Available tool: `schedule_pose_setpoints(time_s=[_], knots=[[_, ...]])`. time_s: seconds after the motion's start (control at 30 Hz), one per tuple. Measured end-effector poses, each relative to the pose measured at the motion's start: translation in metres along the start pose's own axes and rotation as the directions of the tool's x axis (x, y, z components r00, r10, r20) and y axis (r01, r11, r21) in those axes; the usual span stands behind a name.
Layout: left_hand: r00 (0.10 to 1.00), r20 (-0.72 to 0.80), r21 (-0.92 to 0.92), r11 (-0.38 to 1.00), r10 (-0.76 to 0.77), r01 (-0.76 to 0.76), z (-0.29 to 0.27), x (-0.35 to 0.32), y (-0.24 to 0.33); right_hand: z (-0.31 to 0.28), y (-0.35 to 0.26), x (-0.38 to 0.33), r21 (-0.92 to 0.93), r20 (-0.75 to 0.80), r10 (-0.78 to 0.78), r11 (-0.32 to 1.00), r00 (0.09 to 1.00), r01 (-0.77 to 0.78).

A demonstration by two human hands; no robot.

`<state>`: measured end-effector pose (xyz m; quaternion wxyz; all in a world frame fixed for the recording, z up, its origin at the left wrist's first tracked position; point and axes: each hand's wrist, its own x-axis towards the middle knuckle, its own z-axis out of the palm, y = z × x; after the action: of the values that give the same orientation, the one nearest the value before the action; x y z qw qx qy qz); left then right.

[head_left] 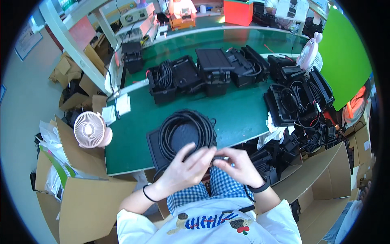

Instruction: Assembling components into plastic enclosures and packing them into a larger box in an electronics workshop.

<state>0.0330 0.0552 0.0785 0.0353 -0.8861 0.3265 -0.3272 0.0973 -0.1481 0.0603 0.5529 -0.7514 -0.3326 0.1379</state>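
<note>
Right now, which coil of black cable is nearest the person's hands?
The large coil at the front of the green table, just beyond the left hand; the other coils lie farther off, in open black boxes.

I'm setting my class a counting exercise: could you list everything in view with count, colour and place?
Table: one, green, centre
Coiled cable: one, black, table front
Cable end: one, dark with pale tip, between the hands
Flat case: one, black, under the coil
Other cases: several, black, table's back and right
Fans: two, pale pink, left edge and back right
Papers: a few, white, table's left
Cardboard boxes: several, brown, both sides
Board: one, bright green, right
Red box: one, red, far back
Distant clutter: many, mixed colours, too small to sort
Left hand: one, bare, before the coil
Right hand: one, bare, at the cable end
</note>
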Motion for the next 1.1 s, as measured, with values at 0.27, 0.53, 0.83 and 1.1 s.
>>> schedule_pose_setpoints(time_s=[0.27, 0.53, 0.83, 1.1], knots=[[0.971, -0.084, -0.057, 0.974, -0.224, 0.22, 0.012, -0.002, 0.007, 0.004, 0.013, -0.001, 0.028, -0.055, -0.03, 0.999, 0.998, 0.032], [0.987, -0.133, 0.015, 0.996, -0.086, 0.088, 0.015, 0.0, 0.007, 0.003, 0.0, -0.005, -0.189, -0.051, -0.086, 0.979, 0.995, 0.075], [0.983, -0.125, -0.264, 0.959, -0.136, 0.1, 0.016, -0.019, 0.005, 0.022, -0.012, -0.007, -0.48, 0.0, -0.287, 0.841, 0.958, 0.251], [0.975, 0.033, -0.118, 0.968, -0.22, 0.222, -0.002, -0.01, 0.008, 0.002, -0.028, 0.011, -0.268, 0.074, -0.084, 0.958, 0.994, 0.101]])
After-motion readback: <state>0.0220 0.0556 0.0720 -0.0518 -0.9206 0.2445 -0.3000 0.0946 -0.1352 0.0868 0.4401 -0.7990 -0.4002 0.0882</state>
